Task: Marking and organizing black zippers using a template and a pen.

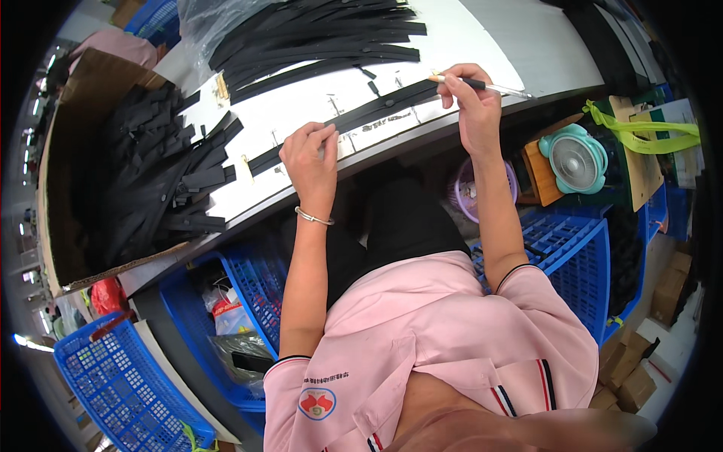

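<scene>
black webbing runs taut-looking between two bare hands, and it is the thing at work here: one flat strip [392, 100] lying along the near side of the white worktop, from below the left fingers across to the right. the left hand [309, 154] has its fingers bunched together over the strip; from where i stand, whether they pinch it or only press it down can't be told. the right hand [474, 102] is closed on a slim pen [493, 88], black at the grip and clear further back, its thumb and forefinger meeting at the far right end of the strip.

just beyond the fingers, a small black offcut [367, 72] lies on the white sheet [467, 30], and past it a thick pile of black strips [316, 34], with a clear plastic bag [202, 30] beside it. left of the left fingers stands a cardboard box [113, 71], heaped with more strips that spill over its edge towards the hand. a metal bangle [312, 218] circles the left wrist. below the right fingers sits a purple-rimmed basket [456, 188]; out to their right, a turquoise fan [576, 160] and, further off, a yellow-green ribbon [644, 139].
</scene>
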A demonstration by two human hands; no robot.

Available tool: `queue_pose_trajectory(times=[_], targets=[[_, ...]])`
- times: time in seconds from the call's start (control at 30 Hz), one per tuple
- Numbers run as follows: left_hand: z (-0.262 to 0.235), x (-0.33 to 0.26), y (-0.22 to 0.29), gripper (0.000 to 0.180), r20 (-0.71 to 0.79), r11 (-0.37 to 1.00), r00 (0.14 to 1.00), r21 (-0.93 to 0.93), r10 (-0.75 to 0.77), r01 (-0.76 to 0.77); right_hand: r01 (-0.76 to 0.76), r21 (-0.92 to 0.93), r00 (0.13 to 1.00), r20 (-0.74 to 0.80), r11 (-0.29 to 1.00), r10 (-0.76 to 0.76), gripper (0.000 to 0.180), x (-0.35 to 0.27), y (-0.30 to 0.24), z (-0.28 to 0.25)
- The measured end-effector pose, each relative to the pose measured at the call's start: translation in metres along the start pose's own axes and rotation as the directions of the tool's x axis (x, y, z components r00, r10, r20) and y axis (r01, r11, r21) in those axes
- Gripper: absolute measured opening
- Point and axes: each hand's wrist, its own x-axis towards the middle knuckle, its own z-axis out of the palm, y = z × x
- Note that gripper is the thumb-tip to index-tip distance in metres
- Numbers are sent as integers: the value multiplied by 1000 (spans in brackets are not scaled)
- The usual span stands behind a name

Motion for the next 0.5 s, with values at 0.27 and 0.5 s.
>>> queue_pose_trajectory(times=[0.27, 0.5], targets=[[0, 0, 1, 11, 22, 1000, 1000, 20, 8, -8, 216, -636, 974, 196, 741, -116, 16, 15, 19, 5], [-1, -1, 3, 13, 36, 999, 999, 28, -23, 22, 497, -865, 836, 455, 71, -306, 32, -28, 39, -4]])
